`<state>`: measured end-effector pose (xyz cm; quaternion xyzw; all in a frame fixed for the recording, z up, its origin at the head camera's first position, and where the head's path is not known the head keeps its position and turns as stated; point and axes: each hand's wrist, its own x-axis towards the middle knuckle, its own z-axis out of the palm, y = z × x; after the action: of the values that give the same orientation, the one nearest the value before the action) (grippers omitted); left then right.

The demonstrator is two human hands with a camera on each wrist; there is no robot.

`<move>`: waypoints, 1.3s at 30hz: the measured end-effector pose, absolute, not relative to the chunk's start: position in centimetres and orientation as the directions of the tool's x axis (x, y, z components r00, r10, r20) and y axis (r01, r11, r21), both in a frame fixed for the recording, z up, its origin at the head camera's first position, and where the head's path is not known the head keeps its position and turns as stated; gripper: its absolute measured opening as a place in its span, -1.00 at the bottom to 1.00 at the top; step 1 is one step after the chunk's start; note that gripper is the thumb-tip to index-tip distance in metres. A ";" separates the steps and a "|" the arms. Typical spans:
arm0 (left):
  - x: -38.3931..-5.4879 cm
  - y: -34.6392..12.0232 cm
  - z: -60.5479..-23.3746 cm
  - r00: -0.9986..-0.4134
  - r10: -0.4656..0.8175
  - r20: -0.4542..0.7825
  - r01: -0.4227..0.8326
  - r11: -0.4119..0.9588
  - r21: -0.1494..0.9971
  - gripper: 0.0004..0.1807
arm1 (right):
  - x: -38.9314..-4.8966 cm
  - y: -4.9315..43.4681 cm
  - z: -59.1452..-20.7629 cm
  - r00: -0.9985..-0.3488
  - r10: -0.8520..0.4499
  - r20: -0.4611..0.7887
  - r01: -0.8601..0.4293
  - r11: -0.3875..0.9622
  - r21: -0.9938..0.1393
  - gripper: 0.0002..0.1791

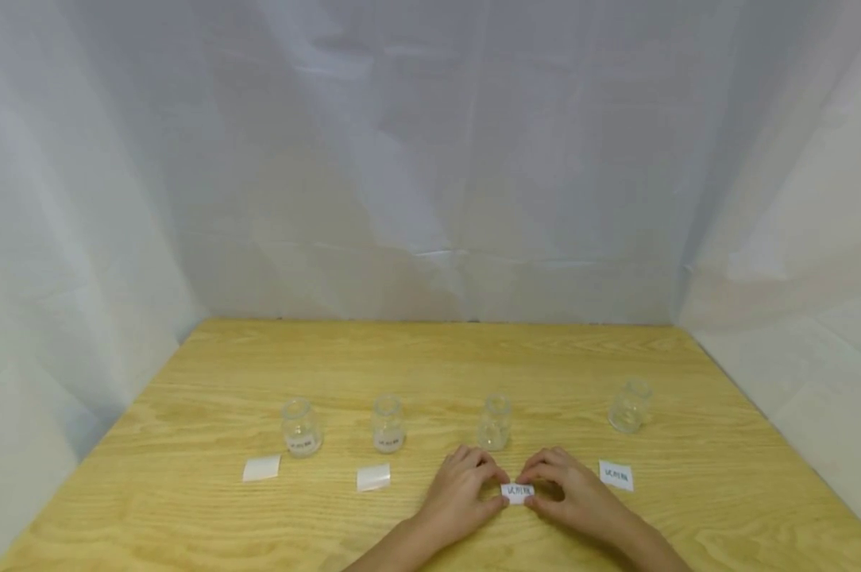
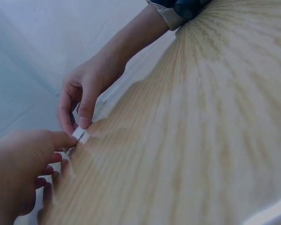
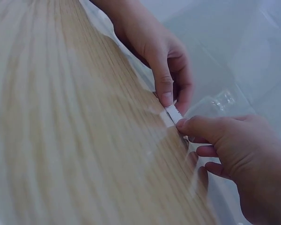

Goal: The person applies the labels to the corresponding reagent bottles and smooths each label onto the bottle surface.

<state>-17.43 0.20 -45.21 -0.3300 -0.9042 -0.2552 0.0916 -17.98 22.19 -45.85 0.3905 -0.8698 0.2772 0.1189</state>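
Note:
In the head view, a small white label [image 1: 518, 493] with dark handwritten-looking characters is pinched at its left end by my left hand [image 1: 465, 488] and at its right end by my right hand [image 1: 568, 492]. Both thumbs are on the near edge, index fingers at the far edge. The wrist views show the label as a thin white strip [image 2: 79, 134] close over the table, between the two thumbs. Just beyond the hands stands a clear glass jar [image 1: 495, 423] with no label visible. Another plain jar [image 1: 630, 406] stands at the right.
Two jars at the left, one [image 1: 302, 429] and its neighbour [image 1: 388, 425], bear labels low on their fronts. Blank white pieces, one [image 1: 262, 468] and another [image 1: 373, 477], lie before them. A lettered label [image 1: 616, 475] lies at right. White sheeting [image 1: 430, 159] surrounds the wooden table [image 1: 430, 357].

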 end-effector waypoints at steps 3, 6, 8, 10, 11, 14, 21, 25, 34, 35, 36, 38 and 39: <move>-17.5 0.2 -45.3 -0.760 0.552 0.343 0.650 0.643 0.405 -0.78 | -17.9 22.2 -45.9 -0.673 -0.607 0.422 -0.739 0.554 -0.382 -0.78; -17.5 0.2 -45.3 -0.757 0.550 0.353 0.654 0.634 0.413 -0.79 | -18.0 22.2 -45.9 -0.677 -0.601 0.424 -0.736 0.558 -0.383 -0.76; -17.5 0.2 -45.4 -0.756 0.548 0.358 0.655 0.633 0.414 -0.79 | -18.0 22.2 -45.9 -0.673 -0.601 0.432 -0.740 0.551 -0.387 -0.77; -17.5 0.2 -45.4 -0.757 0.546 0.359 0.653 0.635 0.412 -0.76 | -18.1 22.2 -45.9 -0.662 -0.604 0.444 -0.749 0.537 -0.388 -0.79; -17.5 0.2 -45.4 -0.758 0.546 0.357 0.652 0.637 0.411 -0.75 | -18.1 22.2 -46.0 -0.657 -0.605 0.450 -0.754 0.530 -0.388 -0.80; -17.5 0.2 -45.4 -0.764 0.544 0.347 0.645 0.647 0.408 -0.71 | -18.2 22.2 -46.1 -0.640 -0.609 0.468 -0.768 0.520 -0.374 -0.81; -17.5 0.3 -45.4 -0.773 0.514 0.371 0.634 0.627 0.453 -0.71 | -18.1 22.1 -46.0 -0.671 -0.575 0.467 -0.741 0.535 -0.406 -0.74; -17.8 0.4 -45.7 -0.809 0.456 0.371 0.580 0.520 0.627 -0.76 | -18.0 21.9 -45.9 -0.781 -0.502 0.371 -0.615 0.518 -0.594 -0.76; -18.0 0.8 -45.6 -0.906 0.369 0.206 0.279 0.157 0.947 -0.85 | -18.1 21.4 -45.8 -0.851 -0.378 0.364 -0.493 0.340 -0.801 -0.79; -18.0 0.8 -45.5 -0.913 0.364 0.186 0.250 0.138 0.958 -0.85 | -18.1 21.4 -45.7 -0.856 -0.362 0.370 -0.489 0.332 -0.806 -0.79; -18.0 0.8 -45.4 -0.917 0.360 0.172 0.229 0.122 0.966 -0.85 | -18.0 21.3 -45.6 -0.858 -0.348 0.377 -0.488 0.328 -0.809 -0.79; -18.1 0.9 -45.3 -0.921 0.357 0.156 0.198 0.084 0.977 -0.85 | -17.9 21.2 -45.5 -0.863 -0.318 0.392 -0.488 0.326 -0.810 -0.80; -18.1 0.9 -45.3 -0.923 0.357 0.147 0.181 0.061 0.982 -0.85 | -17.9 21.1 -45.5 -0.865 -0.304 0.400 -0.488 0.322 -0.811 -0.80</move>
<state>-18.06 0.95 -45.28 -0.1851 -0.7254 -0.6596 -0.0667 -17.91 21.15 -45.46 0.2449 -0.8082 0.5283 0.0874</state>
